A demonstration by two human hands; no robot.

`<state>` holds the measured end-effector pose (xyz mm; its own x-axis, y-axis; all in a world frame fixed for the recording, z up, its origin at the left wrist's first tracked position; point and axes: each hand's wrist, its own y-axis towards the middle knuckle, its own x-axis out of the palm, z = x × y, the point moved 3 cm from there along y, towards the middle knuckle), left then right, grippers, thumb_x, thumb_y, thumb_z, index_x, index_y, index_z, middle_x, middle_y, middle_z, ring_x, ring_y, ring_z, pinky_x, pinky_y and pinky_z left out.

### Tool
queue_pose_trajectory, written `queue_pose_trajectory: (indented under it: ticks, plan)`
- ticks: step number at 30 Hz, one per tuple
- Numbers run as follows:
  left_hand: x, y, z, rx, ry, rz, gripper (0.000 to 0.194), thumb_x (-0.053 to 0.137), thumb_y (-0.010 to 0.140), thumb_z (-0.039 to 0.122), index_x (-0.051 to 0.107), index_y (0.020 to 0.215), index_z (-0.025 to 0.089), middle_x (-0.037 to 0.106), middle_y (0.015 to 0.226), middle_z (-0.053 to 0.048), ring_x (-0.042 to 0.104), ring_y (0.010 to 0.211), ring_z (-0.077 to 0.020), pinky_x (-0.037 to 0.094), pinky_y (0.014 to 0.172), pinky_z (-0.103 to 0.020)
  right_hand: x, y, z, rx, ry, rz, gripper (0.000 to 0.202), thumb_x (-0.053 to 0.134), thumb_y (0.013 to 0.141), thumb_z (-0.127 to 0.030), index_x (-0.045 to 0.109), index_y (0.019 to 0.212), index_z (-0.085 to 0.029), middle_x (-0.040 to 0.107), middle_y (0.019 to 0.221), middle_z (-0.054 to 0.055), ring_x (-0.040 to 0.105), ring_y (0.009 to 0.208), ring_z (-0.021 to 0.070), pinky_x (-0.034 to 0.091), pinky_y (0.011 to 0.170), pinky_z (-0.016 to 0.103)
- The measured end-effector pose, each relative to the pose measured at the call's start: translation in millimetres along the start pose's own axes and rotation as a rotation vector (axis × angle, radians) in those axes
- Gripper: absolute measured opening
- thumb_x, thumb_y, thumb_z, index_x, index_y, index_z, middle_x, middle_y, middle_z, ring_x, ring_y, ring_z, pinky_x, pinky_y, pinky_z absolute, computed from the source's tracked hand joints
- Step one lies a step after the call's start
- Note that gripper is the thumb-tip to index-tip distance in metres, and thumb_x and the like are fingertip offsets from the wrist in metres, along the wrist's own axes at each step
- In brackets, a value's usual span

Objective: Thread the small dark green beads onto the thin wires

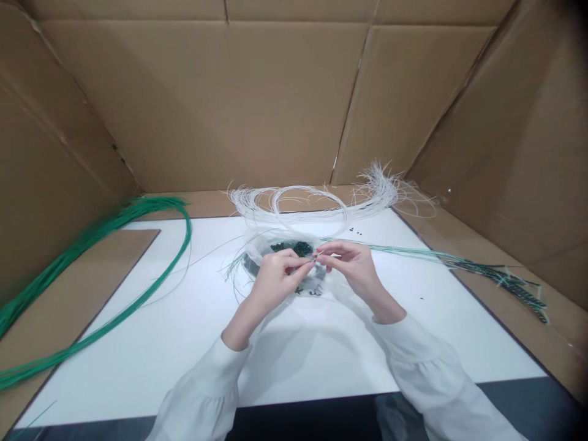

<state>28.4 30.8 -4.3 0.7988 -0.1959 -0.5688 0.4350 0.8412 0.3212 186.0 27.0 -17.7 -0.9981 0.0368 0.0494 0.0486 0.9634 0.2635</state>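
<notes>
Left hand (281, 272) and right hand (351, 263) pinching closed on a small thin piece (315, 258), holding it above the plastic bag (264, 248). Bag sitting between green wires (177, 263) and dark-tipped strands (505, 278); white wires (312, 214) lying behind.

A workshop-like bench, with cardboard walls (294, 98), a white work surface (193, 349) and bundled green strands (92, 236).
</notes>
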Motion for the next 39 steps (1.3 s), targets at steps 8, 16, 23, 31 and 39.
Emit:
queue_pose_trajectory:
  ticks: [8, 16, 23, 31, 39]
  plan:
    - [1.2, 1, -4, -0.014, 0.001, -0.013, 0.023, 0.053, 0.081, 0.031, 0.073, 0.085, 0.019, 0.057, 0.065, -0.001, 0.049, 0.056, -0.0097, 0.038, 0.059, -0.022, 2, 0, 2, 0.003, -0.071, -0.04, 0.016, 0.074, 0.059, -0.027, 0.07, 0.072, -0.019, 0.067, 0.067, 0.004, 0.059, 0.06, 0.0146, 0.047, 0.046, 0.023]
    - [3.8, 2, -10, -0.047, -0.026, -0.075, 0.026, 0.052, 0.081, 0.035, 0.072, 0.089, 0.02, 0.055, 0.07, -0.001, 0.05, 0.059, -0.0104, 0.038, 0.059, -0.022, 1, 2, 2, 0.024, -0.131, -0.083, 0.015, 0.073, 0.06, -0.03, 0.071, 0.068, -0.017, 0.066, 0.069, 0.004, 0.055, 0.057, 0.0128, 0.044, 0.046, 0.023]
    - [0.6, 5, -16, -0.123, -0.047, -0.047, 0.027, 0.056, 0.078, 0.036, 0.071, 0.093, 0.02, 0.056, 0.069, -0.002, 0.048, 0.058, -0.0112, 0.037, 0.056, -0.023, 0, 2, 6, 0.062, -0.228, -0.123, 0.019, 0.068, 0.066, -0.034, 0.071, 0.074, -0.016, 0.068, 0.073, 0.005, 0.056, 0.057, 0.0132, 0.044, 0.047, 0.024]
    - [-0.7, 6, -19, -0.198, -0.218, 0.046, 0.026, 0.051, 0.076, 0.02, 0.065, 0.097, 0.015, 0.058, 0.076, -0.002, 0.048, 0.059, -0.0096, 0.041, 0.056, -0.021, -1, 2, 6, 0.045, -0.196, -0.037, 0.021, 0.068, 0.064, -0.035, 0.068, 0.071, -0.015, 0.065, 0.07, 0.005, 0.052, 0.055, 0.0121, 0.042, 0.042, 0.022]
    - [-0.9, 7, -22, -0.328, -0.531, 0.01, 0.021, 0.062, 0.069, 0.024, 0.061, 0.085, 0.011, 0.057, 0.07, -0.002, 0.051, 0.054, -0.0075, 0.045, 0.053, -0.02, -1, 2, 2, 0.091, -0.126, 0.006, 0.022, 0.071, 0.06, -0.035, 0.067, 0.069, -0.014, 0.063, 0.067, 0.004, 0.05, 0.052, 0.0106, 0.042, 0.041, 0.021]
